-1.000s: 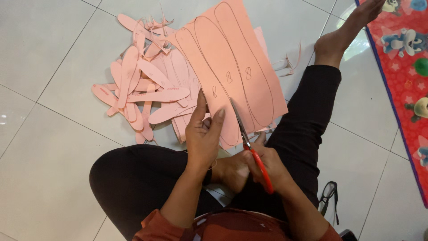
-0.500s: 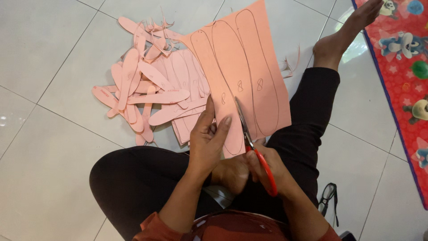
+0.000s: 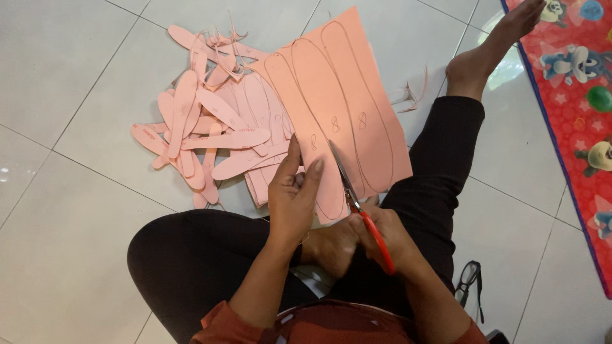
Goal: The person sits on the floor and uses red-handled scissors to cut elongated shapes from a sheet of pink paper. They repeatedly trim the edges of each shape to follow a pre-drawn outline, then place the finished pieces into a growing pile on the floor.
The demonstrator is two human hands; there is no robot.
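I sit on a tiled floor with my legs in black trousers. My left hand (image 3: 294, 194) pinches the near edge of a pink sheet (image 3: 357, 76) that carries several drawn insole outlines. My right hand (image 3: 382, 239) grips red-handled scissors (image 3: 357, 204), whose blades bite into the sheet's near edge just right of my left thumb. The sheet lifts off the floor and tilts away from me.
A pile of cut pink insole shapes (image 3: 210, 134) and thin offcuts lies on the tiles to the left. A red patterned play mat (image 3: 574, 95) borders the right side. Black-framed glasses (image 3: 468, 280) lie by my right thigh. My bare foot (image 3: 497, 38) reaches toward the mat.
The pink sheet has turned a little clockwise in my left hand, and the scissors have worked further along a drawn outline.
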